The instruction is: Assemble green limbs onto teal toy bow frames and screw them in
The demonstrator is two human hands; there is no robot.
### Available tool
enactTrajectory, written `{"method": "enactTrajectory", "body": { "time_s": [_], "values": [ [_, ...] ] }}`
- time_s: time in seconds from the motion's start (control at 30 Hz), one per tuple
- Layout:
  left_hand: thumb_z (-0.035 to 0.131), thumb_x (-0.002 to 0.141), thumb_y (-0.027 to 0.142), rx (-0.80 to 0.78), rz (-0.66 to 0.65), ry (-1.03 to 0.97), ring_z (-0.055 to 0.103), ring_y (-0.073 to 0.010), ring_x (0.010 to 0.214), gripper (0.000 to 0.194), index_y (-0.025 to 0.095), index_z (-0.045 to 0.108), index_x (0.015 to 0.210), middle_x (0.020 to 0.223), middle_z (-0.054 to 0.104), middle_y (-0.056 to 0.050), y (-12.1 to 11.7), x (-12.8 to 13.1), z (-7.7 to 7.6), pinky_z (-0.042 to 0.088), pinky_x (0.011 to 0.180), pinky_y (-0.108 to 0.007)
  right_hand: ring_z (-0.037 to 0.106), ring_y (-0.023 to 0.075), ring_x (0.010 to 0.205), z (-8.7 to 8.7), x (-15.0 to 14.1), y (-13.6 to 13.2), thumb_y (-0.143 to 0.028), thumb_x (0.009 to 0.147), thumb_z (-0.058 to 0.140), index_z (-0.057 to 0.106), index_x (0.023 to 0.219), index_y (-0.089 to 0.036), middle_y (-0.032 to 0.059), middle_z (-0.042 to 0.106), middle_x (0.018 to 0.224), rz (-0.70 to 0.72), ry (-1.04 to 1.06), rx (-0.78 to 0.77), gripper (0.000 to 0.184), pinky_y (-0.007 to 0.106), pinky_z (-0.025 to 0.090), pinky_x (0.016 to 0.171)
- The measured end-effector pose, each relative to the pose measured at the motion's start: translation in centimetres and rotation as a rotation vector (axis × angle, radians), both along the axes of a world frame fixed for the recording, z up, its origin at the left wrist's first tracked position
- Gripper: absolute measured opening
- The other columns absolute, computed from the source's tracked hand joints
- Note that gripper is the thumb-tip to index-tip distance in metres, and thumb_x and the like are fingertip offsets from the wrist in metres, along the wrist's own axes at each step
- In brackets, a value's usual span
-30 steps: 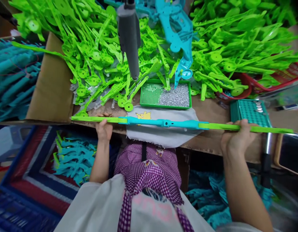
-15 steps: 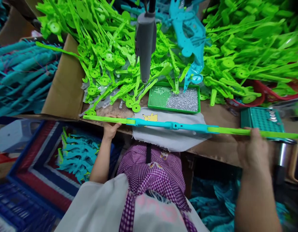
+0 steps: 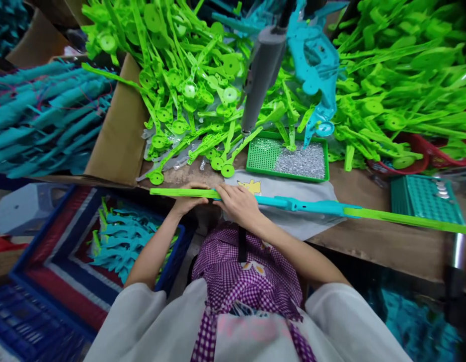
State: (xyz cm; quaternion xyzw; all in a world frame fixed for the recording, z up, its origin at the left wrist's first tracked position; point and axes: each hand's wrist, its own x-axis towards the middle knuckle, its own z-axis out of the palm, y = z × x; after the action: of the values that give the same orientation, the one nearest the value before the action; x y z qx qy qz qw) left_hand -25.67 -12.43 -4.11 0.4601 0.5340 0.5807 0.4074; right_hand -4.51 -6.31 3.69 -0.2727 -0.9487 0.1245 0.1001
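A brown bench runs across in front of me, its back buried under a heap of green parts that overlap so much I can't pick out each one. A box of blue parts stands at the left, cut off by the edge of view. The driver hangs point down over the heap, its top end out of view, and hides some of the parts behind it.

The bar, blue in the middle and green at both ends, lies level along my side of the bench, over the cloth; its right end runs out of view. My left hand is closed around the left green stretch, some of its fingers out of sight behind it. My right hand is right beside it, fingers laid over the bar and covering where green meets blue. Its thumb is hidden, so I can't tell whether it grips or only rests.

Just behind the cloth is the tray, with tiny silvery bits too small to make out singly. At the right, the teal tray sits partly behind the bar, and the far corner is dark and blurred
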Motion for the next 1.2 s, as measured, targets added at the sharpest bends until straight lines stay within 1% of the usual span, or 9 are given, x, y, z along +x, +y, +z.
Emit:
{"method": "enactTrajectory", "body": {
  "time_s": [0.1,0.3,0.47,0.63,0.77,0.9,1.0,1.1,1.2],
  "values": [
    [0.096,0.056,0.042,0.023,-0.046,-0.057,0.075,-0.0249,0.096,0.044,0.019,0.071,0.084,0.095,0.078,-0.009,0.4,0.6,0.1,0.058,0.092,-0.040,0.064,0.0256,0.098,-0.2,0.0,0.4,-0.037,0.105,0.039,0.062,0.129,-0.013,0.0159,0.072,0.112,-0.016,-0.072,-0.025,0.040,0.037,0.043,0.085],
    [0.094,0.061,0.039,0.069,0.036,-0.043,0.076,-0.0250,0.093,0.038,0.019,0.071,0.084,0.089,0.077,-0.008,0.5,1.9,-0.3,0.060,0.089,-0.040,0.062,0.0244,0.092,-0.2,0.4,0.2,-0.036,0.106,0.036,0.064,0.123,-0.015,0.0133,0.072,0.105,-0.040,-0.061,0.002,0.039,0.037,0.037,0.089],
    [0.093,0.062,0.040,0.095,0.033,-0.042,0.076,-0.0236,0.089,0.037,0.019,0.071,0.082,0.088,0.077,-0.008,0.7,2.3,-0.1,0.060,0.089,-0.040,0.064,0.0230,0.092,0.3,0.4,0.6,-0.035,0.106,0.038,0.065,0.121,-0.016,0.0118,0.074,0.106,-0.044,-0.074,-0.007,0.036,0.036,0.036,0.089],
    [0.094,0.058,0.047,-0.028,0.062,-0.124,0.074,-0.0259,0.089,0.043,0.019,0.073,0.084,0.088,0.077,-0.008,0.4,2.9,1.5,0.060,0.087,-0.039,0.065,0.0227,0.098,2.7,1.5,2.0,-0.036,0.105,0.044,0.064,0.126,-0.017,0.0104,0.073,0.115,-0.002,-0.100,-0.164,0.034,0.035,0.037,0.086],
    [0.081,0.071,0.061,-0.081,0.068,-0.335,0.073,-0.0294,0.095,0.047,0.017,0.074,0.084,0.085,0.076,-0.010,-0.5,3.0,3.0,0.059,0.087,-0.040,0.064,0.0206,0.095,4.3,1.4,3.3,-0.038,0.103,0.051,0.068,0.119,-0.023,0.0056,0.074,0.109,0.079,-0.111,-0.314,0.029,0.034,0.037,0.083],
    [0.079,0.071,0.060,-0.069,0.237,-0.423,0.072,-0.0236,0.078,0.044,0.017,0.071,0.077,0.074,0.072,-0.005,-0.8,3.4,3.8,0.059,0.074,-0.034,0.063,0.0168,0.083,4.7,0.0,4.1,-0.040,0.103,0.049,0.071,0.111,-0.024,0.0025,0.076,0.096,0.174,-0.103,-0.449,0.029,0.029,0.039,0.074],
    [0.076,0.071,0.060,-0.065,0.305,-0.432,0.069,-0.0198,0.070,0.044,0.017,0.068,0.073,0.070,0.071,-0.003,-0.5,3.7,3.8,0.058,0.070,-0.031,0.066,0.0181,0.089,4.6,-1.3,4.1,-0.037,0.103,0.051,0.069,0.118,-0.025,0.0022,0.076,0.105,0.198,-0.102,-0.495,0.027,0.029,0.043,0.077],
    [0.074,0.073,0.061,-0.061,0.383,-0.442,0.069,-0.0185,0.067,0.044,0.018,0.065,0.072,0.068,0.069,-0.002,-0.2,3.9,3.4,0.057,0.068,-0.030,0.066,0.0216,0.104,4.6,-1.1,3.3,-0.035,0.103,0.049,0.068,0.123,-0.024,0.0057,0.074,0.117,0.132,-0.008,-0.405,0.030,0.036,0.046,0.091],
    [0.072,0.074,0.062,-0.059,0.456,-0.480,0.068,-0.0178,0.064,0.045,0.018,0.064,0.073,0.065,0.067,-0.002,-0.3,3.7,2.9,0.057,0.066,-0.029,0.063,0.0220,0.115,4.5,2.4,1.9,-0.035,0.103,0.046,0.066,0.125,-0.025,0.0073,0.071,0.122,-0.069,0.276,-0.201,0.031,0.043,0.044,0.103]
  ]
}}
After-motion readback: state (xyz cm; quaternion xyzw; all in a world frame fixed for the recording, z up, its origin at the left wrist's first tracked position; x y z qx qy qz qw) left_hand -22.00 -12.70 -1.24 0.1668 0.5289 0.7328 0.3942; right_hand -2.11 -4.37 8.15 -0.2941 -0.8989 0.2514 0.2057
